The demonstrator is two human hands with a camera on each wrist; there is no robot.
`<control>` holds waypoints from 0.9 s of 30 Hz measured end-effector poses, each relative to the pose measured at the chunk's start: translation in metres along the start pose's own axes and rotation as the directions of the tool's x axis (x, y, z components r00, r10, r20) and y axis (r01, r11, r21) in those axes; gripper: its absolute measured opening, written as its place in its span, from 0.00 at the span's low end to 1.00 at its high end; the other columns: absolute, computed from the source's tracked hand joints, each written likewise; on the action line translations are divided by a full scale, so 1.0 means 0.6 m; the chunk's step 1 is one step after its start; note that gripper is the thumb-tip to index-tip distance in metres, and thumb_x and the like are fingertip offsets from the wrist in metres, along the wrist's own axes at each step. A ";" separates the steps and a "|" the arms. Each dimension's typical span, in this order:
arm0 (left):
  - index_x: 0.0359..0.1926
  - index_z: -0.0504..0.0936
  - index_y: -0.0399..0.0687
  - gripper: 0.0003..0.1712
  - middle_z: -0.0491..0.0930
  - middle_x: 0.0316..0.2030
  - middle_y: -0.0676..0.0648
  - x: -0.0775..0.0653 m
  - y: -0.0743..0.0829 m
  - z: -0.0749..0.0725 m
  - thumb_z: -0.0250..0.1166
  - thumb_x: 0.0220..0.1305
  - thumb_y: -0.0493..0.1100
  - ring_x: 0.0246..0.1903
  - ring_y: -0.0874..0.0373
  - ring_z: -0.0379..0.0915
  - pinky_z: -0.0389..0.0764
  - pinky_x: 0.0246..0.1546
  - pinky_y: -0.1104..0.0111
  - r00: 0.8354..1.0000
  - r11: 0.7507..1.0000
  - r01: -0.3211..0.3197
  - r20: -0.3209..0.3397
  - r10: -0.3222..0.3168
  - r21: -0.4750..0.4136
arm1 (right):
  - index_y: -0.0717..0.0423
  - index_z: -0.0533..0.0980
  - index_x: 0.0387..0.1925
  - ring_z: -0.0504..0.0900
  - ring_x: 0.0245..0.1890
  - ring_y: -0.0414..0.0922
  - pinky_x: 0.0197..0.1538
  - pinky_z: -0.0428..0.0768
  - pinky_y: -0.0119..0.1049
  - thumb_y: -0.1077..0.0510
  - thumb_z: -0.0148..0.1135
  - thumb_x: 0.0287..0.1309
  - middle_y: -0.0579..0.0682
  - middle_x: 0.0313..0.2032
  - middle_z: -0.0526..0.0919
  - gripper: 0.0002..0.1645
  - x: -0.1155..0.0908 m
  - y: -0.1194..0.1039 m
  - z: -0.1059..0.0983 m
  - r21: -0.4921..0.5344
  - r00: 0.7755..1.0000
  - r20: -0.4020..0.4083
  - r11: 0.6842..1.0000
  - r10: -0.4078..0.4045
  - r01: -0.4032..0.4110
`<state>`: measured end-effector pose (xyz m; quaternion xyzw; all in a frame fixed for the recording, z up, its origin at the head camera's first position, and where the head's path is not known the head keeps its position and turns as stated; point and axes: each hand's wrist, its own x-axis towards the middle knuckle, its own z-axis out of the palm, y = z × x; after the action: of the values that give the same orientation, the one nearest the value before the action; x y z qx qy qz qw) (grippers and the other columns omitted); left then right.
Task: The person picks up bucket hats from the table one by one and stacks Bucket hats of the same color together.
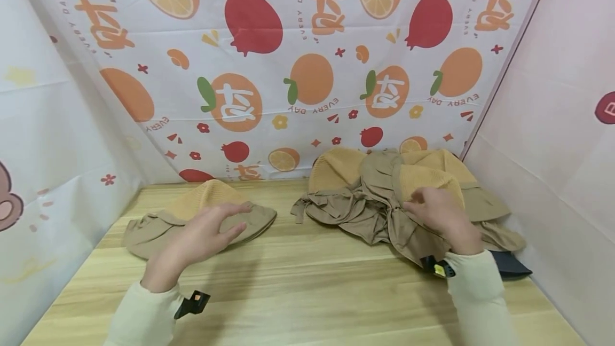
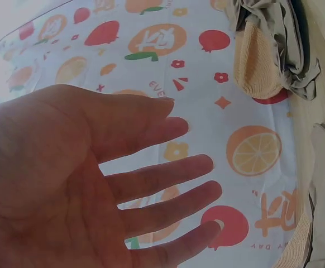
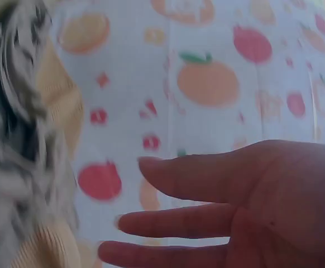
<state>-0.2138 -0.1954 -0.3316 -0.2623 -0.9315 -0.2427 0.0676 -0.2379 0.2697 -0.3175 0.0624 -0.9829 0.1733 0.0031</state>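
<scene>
A hat with a tan ribbed crown and khaki brim [image 1: 165, 236] lies on the left of the table. My left hand [image 1: 202, 236] is over this hat, fingers extended and spread, holding nothing; the left wrist view shows its bare palm [image 2: 51, 162]. On the right sits a heap of similar hats [image 1: 336, 175] with bunched khaki cloth. In front of the heap, overlapping it in the head view, is my right hand [image 1: 439, 215]. Its fingers [image 3: 173, 223] look straight and hold nothing in the right wrist view.
A wooden table [image 1: 298, 292] carries the hats. Fruit-printed cloth [image 1: 269, 84] hangs behind it, with pale cloth [image 1: 552, 138] walling the right side. A dark flat piece [image 1: 511, 266] shows from under the heap near the right edge. Each wrist wears a black strap-mounted device [image 1: 192, 304].
</scene>
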 end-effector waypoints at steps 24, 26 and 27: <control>0.62 0.82 0.43 0.21 0.85 0.59 0.42 -0.022 0.006 -0.016 0.67 0.70 0.40 0.58 0.44 0.82 0.82 0.57 0.45 0.999 0.998 0.013 -0.031 -0.011 0.060 | 0.70 0.78 0.36 0.76 0.27 0.46 0.29 0.76 0.38 0.53 0.65 0.66 0.55 0.28 0.80 0.20 -0.011 0.153 -0.038 0.059 0.968 0.189 0.982 0.164 -0.178; 0.62 0.83 0.43 0.21 0.85 0.58 0.42 -0.021 0.006 -0.016 0.67 0.70 0.39 0.58 0.44 0.82 0.82 0.56 0.45 0.999 0.998 0.011 -0.031 -0.009 0.063 | 0.68 0.76 0.37 0.74 0.24 0.44 0.26 0.75 0.36 0.53 0.65 0.67 0.52 0.26 0.77 0.18 -0.009 0.160 -0.033 0.114 0.951 0.229 0.965 0.206 -0.237; 0.62 0.83 0.43 0.21 0.85 0.58 0.42 -0.021 0.006 -0.016 0.67 0.69 0.39 0.58 0.44 0.82 0.82 0.56 0.45 0.999 0.998 0.011 -0.031 -0.009 0.065 | 0.66 0.75 0.37 0.73 0.23 0.43 0.26 0.75 0.36 0.54 0.65 0.67 0.51 0.26 0.76 0.16 -0.008 0.164 -0.030 0.135 0.940 0.254 0.953 0.230 -0.270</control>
<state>-0.2012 -0.2030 -0.3251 -0.2514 -0.9391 -0.2166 0.0892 -0.2454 0.3679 -0.3340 -0.0430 -0.9581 0.2457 -0.1405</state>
